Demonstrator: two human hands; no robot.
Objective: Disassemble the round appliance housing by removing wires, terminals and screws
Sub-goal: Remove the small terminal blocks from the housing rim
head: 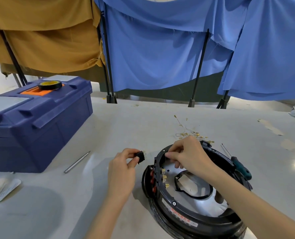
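Pinching 1 black switch (140, 156), left hand (121, 168); right hand (186, 154) fingers pinch 1 housing (183, 219) rim.

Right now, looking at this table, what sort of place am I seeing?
Probably a makeshift repair or teardown bench: a blue toolbox sits on the grey table, a screwdriver lies beside the opened round housing, and cloth sheets screen it off.

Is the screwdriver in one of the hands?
No, the screwdriver lies beside the round housing; the left hand holds a small black part and the right hand touches its rim.
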